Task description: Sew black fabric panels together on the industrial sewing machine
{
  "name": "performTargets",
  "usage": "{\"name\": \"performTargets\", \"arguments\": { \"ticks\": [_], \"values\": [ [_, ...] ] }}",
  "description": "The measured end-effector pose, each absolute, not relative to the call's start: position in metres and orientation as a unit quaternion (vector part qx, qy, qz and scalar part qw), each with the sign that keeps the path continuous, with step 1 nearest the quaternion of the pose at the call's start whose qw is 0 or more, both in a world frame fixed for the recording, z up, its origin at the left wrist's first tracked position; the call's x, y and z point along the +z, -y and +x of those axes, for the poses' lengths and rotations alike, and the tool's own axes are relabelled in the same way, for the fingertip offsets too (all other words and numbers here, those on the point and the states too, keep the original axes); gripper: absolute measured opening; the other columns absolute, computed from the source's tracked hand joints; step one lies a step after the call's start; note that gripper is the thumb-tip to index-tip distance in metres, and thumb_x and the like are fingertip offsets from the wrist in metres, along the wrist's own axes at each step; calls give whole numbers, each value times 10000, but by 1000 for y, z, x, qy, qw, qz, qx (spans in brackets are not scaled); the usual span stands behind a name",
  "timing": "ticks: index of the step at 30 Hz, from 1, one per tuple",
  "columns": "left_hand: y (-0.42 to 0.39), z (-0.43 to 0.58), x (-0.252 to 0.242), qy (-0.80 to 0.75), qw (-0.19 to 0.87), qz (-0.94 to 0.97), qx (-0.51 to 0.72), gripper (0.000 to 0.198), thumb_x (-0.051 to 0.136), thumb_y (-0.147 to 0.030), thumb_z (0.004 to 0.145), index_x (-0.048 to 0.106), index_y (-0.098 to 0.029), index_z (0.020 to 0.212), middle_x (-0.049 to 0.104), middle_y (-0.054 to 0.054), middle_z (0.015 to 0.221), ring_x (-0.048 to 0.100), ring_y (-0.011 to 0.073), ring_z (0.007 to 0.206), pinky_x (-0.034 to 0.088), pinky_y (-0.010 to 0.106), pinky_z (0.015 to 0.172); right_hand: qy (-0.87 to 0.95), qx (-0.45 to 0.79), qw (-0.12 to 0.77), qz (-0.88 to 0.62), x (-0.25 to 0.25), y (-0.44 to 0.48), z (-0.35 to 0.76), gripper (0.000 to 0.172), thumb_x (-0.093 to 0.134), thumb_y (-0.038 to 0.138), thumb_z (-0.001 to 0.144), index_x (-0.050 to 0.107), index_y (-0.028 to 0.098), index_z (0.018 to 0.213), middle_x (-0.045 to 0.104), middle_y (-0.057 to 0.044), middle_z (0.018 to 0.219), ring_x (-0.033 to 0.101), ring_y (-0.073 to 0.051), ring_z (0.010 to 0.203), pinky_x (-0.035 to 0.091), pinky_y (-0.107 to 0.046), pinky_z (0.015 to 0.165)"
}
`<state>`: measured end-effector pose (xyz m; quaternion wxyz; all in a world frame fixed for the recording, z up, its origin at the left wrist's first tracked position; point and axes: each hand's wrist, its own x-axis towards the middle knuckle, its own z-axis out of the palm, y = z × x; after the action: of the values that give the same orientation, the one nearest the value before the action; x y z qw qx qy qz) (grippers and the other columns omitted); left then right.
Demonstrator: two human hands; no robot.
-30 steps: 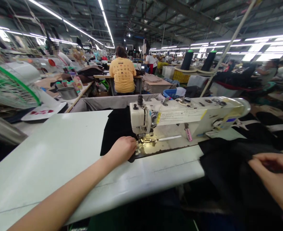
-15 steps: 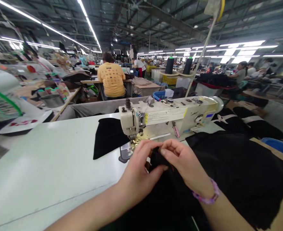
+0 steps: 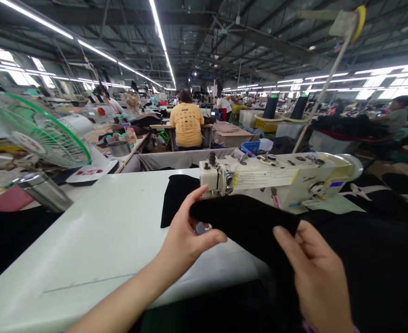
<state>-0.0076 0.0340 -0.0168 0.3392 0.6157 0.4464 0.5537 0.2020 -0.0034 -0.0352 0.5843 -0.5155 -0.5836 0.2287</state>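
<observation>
Both hands lift a piece of black fabric [image 3: 245, 222] in front of the white sewing machine [image 3: 280, 178]. My left hand [image 3: 186, 236] pinches the fabric's left end between thumb and fingers. My right hand [image 3: 316, 273] grips its right side, lower down and closer to me. The fabric hides the machine's needle area. A second black fabric piece [image 3: 178, 199] lies flat on the white table [image 3: 96, 236] to the left of the machine.
A green-rimmed fan [image 3: 39, 129] and a metal cylinder [image 3: 42, 192] stand at the table's left. More black fabric [image 3: 380, 249] is piled to the right. A person in a yellow shirt [image 3: 187, 121] sits at a table ahead, back turned. Two black thread cones [image 3: 285, 106] stand behind the machine.
Both hands have raised the black fabric and spread it out in front of the machine. One second ago my left hand was down at the needle and my right hand far right.
</observation>
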Motion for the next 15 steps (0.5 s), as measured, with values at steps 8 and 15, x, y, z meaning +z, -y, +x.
{"name": "performTargets", "arguments": {
  "ticks": [8, 15],
  "values": [
    [-66, -40, 24, -501, 197, 704, 463, 130, 648, -315, 810, 735, -221, 833, 706, 0, 758, 652, 178, 681, 552, 292, 647, 615, 229, 562, -503, 5, -59, 228, 273, 665, 443, 873, 699, 196, 985, 676, 1, 710, 620, -173, 636, 488, -258, 553],
    [-58, -44, 94, -400, 240, 631, 620, 269, 744, -386, 784, 712, -140, 889, 673, 14, 805, 677, 166, 670, 597, 280, 547, 627, 62, 654, -419, 62, -60, 218, 210, 624, 393, 935, 722, 225, 1016, 711, -18, 891, 677, -197, 838, 534, -341, 769]
  ]
}}
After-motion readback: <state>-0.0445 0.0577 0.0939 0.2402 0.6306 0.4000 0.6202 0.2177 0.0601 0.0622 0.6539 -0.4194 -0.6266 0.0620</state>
